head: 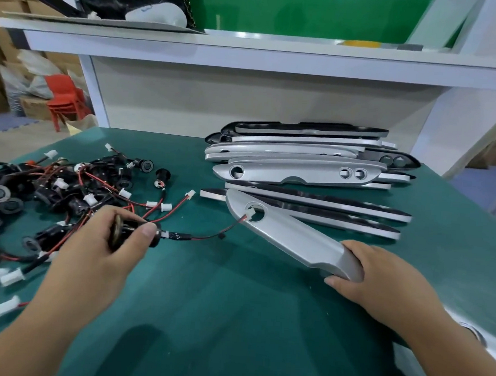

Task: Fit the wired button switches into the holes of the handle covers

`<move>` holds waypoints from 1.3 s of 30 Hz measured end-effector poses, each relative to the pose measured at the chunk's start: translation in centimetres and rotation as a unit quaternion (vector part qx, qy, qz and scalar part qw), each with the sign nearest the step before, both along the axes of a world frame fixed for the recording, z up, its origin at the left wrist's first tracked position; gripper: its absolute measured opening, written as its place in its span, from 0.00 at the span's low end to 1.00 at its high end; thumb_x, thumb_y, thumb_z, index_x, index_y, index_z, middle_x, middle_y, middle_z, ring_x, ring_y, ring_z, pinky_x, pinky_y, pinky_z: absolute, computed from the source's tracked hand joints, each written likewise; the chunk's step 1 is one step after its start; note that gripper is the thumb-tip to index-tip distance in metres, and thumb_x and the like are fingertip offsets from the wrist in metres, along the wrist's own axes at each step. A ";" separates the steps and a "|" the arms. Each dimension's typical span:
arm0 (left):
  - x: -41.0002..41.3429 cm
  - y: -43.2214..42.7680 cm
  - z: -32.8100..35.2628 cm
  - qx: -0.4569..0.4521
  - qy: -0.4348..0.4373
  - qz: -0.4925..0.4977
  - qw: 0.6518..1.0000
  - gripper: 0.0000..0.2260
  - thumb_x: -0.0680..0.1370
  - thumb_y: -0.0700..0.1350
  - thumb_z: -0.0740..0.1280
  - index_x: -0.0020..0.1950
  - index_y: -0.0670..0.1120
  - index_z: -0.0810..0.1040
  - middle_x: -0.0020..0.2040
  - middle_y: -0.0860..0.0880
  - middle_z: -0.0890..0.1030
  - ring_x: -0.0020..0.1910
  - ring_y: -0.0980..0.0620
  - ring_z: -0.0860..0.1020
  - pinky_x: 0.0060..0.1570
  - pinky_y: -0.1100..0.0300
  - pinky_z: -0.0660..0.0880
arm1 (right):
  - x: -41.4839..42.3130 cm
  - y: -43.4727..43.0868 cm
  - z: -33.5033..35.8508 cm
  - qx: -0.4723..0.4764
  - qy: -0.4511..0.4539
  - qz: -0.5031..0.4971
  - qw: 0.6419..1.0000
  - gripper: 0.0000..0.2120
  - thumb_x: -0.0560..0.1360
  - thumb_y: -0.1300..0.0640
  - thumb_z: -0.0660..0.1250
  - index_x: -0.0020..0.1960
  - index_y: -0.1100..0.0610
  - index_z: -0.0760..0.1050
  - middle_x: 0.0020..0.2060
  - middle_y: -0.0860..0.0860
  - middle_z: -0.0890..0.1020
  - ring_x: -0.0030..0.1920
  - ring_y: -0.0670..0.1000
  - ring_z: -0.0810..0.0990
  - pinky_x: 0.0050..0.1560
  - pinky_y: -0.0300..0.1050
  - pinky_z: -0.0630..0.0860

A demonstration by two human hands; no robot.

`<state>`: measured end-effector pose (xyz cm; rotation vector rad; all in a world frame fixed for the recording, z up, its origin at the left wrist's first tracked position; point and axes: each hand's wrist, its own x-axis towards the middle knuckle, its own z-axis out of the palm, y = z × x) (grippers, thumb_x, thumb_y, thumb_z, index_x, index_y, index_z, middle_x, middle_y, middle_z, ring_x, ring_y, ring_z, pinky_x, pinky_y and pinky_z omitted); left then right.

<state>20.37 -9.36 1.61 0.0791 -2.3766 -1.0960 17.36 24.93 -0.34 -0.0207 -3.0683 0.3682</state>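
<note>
My right hand (375, 278) grips the near end of a silver handle cover (290, 235), held tilted above the green table with its round hole (255, 211) at the far end. My left hand (107, 237) grips a black button switch (135, 233). Its red and black wire (209, 236) runs right, and the white plug (250, 215) at its tip sits in the cover's hole. A tangled heap of wired button switches (52, 193) lies at the left. Several silver and black handle covers (306, 162) are stacked at the back right.
The green mat (233, 317) covers the table. A white shelf (249, 51) overhangs the back. Another silver cover (481, 338) lies at the right edge under my right forearm. Loose white plugs (6, 277) lie near the left front. Red chairs (63, 98) stand beyond the table.
</note>
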 end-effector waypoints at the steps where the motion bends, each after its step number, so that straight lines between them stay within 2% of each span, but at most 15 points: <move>1: 0.0 -0.2 0.1 -0.009 -0.004 0.007 1.000 0.04 0.74 0.56 0.65 0.41 0.65 0.72 0.34 0.56 0.81 0.31 0.52 0.77 0.31 0.56 0.70 | 0.0 0.0 0.0 0.001 0.005 0.001 1.000 0.26 0.69 0.32 0.62 0.63 0.40 0.65 0.48 0.39 0.74 0.47 0.45 0.71 0.44 0.43 0.71; 5: 0.1 -0.2 0.5 -0.011 -0.030 -0.001 0.999 0.05 0.75 0.55 0.65 0.40 0.65 0.72 0.35 0.61 0.81 0.30 0.56 0.77 0.32 0.57 0.69 | 0.1 -0.2 0.1 0.028 0.042 0.007 0.999 0.29 0.69 0.31 0.61 0.66 0.40 0.62 0.50 0.39 0.73 0.48 0.45 0.69 0.43 0.42 0.68; 8: -0.1 0.4 0.8 -0.002 -0.024 -0.024 0.999 0.05 0.70 0.62 0.63 0.41 0.64 0.72 0.34 0.53 0.81 0.33 0.58 0.77 0.32 0.57 0.69 | 0.3 -0.6 0.4 0.094 0.092 0.034 0.991 0.31 0.69 0.31 0.60 0.68 0.40 0.61 0.52 0.40 0.75 0.53 0.47 0.72 0.46 0.42 0.67; 11: -0.9 2.2 1.1 -0.055 0.022 -0.043 0.997 0.10 0.68 0.61 0.67 0.41 0.58 0.73 0.36 0.56 0.78 0.36 0.59 0.74 0.35 0.72 0.67 | 0.7 -1.6 0.2 0.094 0.125 0.110 0.982 0.33 0.66 0.32 0.63 0.68 0.43 0.68 0.52 0.41 0.79 0.54 0.49 0.76 0.51 0.45 0.69; 13: -1.7 3.4 1.1 -0.138 0.055 -0.053 0.988 0.10 0.69 0.57 0.70 0.41 0.53 0.74 0.36 0.56 0.75 0.38 0.58 0.70 0.42 0.76 0.64 | 0.9 -2.2 -0.1 0.064 0.134 0.138 0.979 0.33 0.65 0.32 0.64 0.66 0.46 0.72 0.51 0.41 0.81 0.52 0.50 0.78 0.52 0.46 0.72; 14: -2.1 3.9 0.9 -0.183 0.063 -0.059 0.979 0.12 0.70 0.58 0.69 0.42 0.50 0.76 0.38 0.56 0.75 0.41 0.56 0.70 0.46 0.73 0.65 | 0.8 -2.3 -0.3 0.059 0.129 0.135 0.981 0.33 0.65 0.32 0.64 0.66 0.45 0.71 0.52 0.41 0.80 0.53 0.49 0.78 0.53 0.45 0.71; 17: -3.4 4.8 -0.3 -0.269 0.069 -0.069 0.958 0.20 0.69 0.63 0.61 0.47 0.48 0.80 0.48 0.50 0.77 0.54 0.47 0.69 0.56 0.51 0.68 | 0.4 -1.7 -0.5 0.066 0.101 0.118 0.986 0.34 0.67 0.30 0.61 0.69 0.41 0.65 0.58 0.37 0.76 0.59 0.45 0.73 0.59 0.42 0.67; 21: -4.4 5.8 -1.2 -0.234 0.037 -0.098 0.967 0.24 0.70 0.65 0.57 0.53 0.50 0.79 0.58 0.50 0.75 0.62 0.47 0.66 0.63 0.45 0.64 | -0.3 -0.6 -0.8 0.076 0.084 0.101 0.988 0.34 0.67 0.29 0.59 0.70 0.38 0.62 0.59 0.35 0.75 0.60 0.43 0.71 0.58 0.39 0.64; 26: -5.2 6.1 -2.1 -0.184 0.059 -0.117 0.974 0.18 0.73 0.62 0.61 0.51 0.49 0.77 0.56 0.56 0.74 0.63 0.51 0.67 0.66 0.55 0.60 | -0.6 0.0 -0.9 0.066 0.095 0.076 0.990 0.33 0.66 0.29 0.61 0.69 0.39 0.64 0.57 0.37 0.76 0.57 0.45 0.73 0.54 0.40 0.65; 28: -5.4 5.9 -2.2 -0.105 0.032 -0.143 0.984 0.15 0.74 0.62 0.64 0.51 0.53 0.75 0.55 0.63 0.71 0.63 0.57 0.64 0.67 0.59 0.59 | -0.7 0.2 -0.9 0.063 0.088 0.068 0.992 0.33 0.66 0.29 0.61 0.69 0.39 0.64 0.58 0.36 0.76 0.58 0.45 0.72 0.54 0.40 0.65; 30: -5.6 5.8 -2.6 -0.084 0.008 -0.175 0.981 0.17 0.72 0.67 0.63 0.52 0.57 0.73 0.57 0.68 0.68 0.64 0.63 0.59 0.69 0.61 0.56 | -0.6 0.2 -0.7 0.060 0.081 0.062 0.993 0.33 0.67 0.30 0.61 0.69 0.39 0.63 0.59 0.36 0.75 0.58 0.44 0.72 0.54 0.40 0.65; 33: -5.8 6.3 -2.8 -0.138 0.022 -0.165 0.976 0.24 0.70 0.71 0.61 0.56 0.57 0.75 0.62 0.63 0.68 0.70 0.59 0.58 0.72 0.58 0.52 | -0.4 -0.3 -0.6 0.055 0.078 0.064 0.993 0.33 0.67 0.30 0.62 0.69 0.39 0.64 0.58 0.36 0.75 0.58 0.44 0.72 0.51 0.39 0.63; 35: -6.0 6.5 -2.5 -0.134 0.024 -0.147 0.980 0.27 0.68 0.67 0.62 0.62 0.54 0.76 0.66 0.59 0.68 0.73 0.54 0.57 0.74 0.54 0.52 | -0.2 -0.9 -0.6 0.041 0.073 0.067 0.994 0.32 0.67 0.31 0.63 0.69 0.39 0.64 0.57 0.36 0.75 0.57 0.43 0.71 0.49 0.38 0.61; 37: -6.3 6.1 -2.3 -0.136 0.015 -0.165 0.977 0.29 0.67 0.66 0.62 0.67 0.61 0.69 0.71 0.60 0.63 0.74 0.56 0.52 0.74 0.53 0.51 | 0.0 -1.3 -0.4 0.031 0.076 0.063 0.995 0.32 0.66 0.31 0.64 0.68 0.38 0.64 0.57 0.36 0.75 0.56 0.43 0.71 0.47 0.37 0.60; 39: -6.4 5.4 -2.2 -0.114 -0.009 -0.194 0.974 0.32 0.63 0.70 0.64 0.65 0.74 0.56 0.70 0.70 0.52 0.73 0.63 0.48 0.73 0.56 0.50 | 0.1 -1.2 -0.1 0.030 0.075 0.062 0.995 0.32 0.66 0.32 0.65 0.68 0.38 0.65 0.53 0.35 0.75 0.52 0.42 0.71 0.45 0.37 0.59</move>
